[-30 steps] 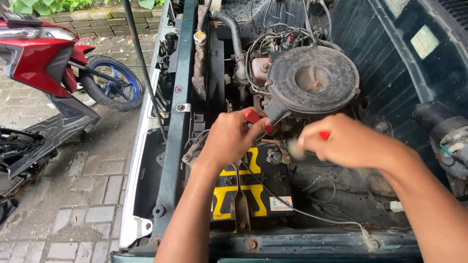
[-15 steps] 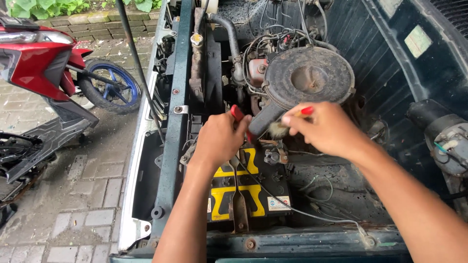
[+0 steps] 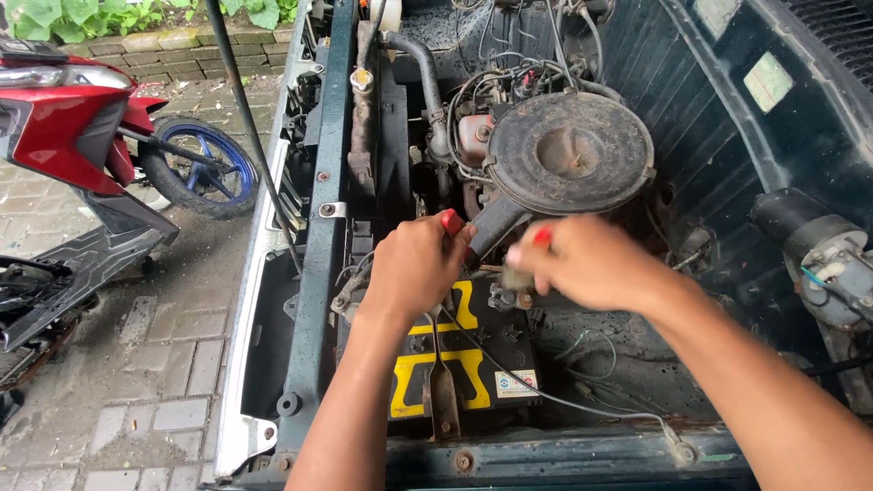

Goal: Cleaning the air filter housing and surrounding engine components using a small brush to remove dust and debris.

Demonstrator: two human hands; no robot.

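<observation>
I look down into an open car engine bay. My left hand (image 3: 420, 268) is closed around a red-handled tool (image 3: 451, 221) above the far end of the black and yellow battery (image 3: 455, 368). My right hand (image 3: 587, 264) grips a second red-handled tool (image 3: 542, 236), partly blurred, just over the battery terminal clamp (image 3: 503, 295). The tools' working ends are hidden behind my fingers. Both hands sit close together, right below the round black air cleaner (image 3: 568, 150).
A hold-down bracket (image 3: 443, 395) crosses the battery. Loose wires (image 3: 582, 400) trail to the right. The green front crossmember (image 3: 318, 245) runs along the left. A red scooter (image 3: 73, 127) stands on the brick paving, and a thin hood prop rod (image 3: 245, 118) rises at the left.
Both hands have shifted slightly toward the air cleaner and closer together. The right hand keeps working at the terminal, with motion blur.
</observation>
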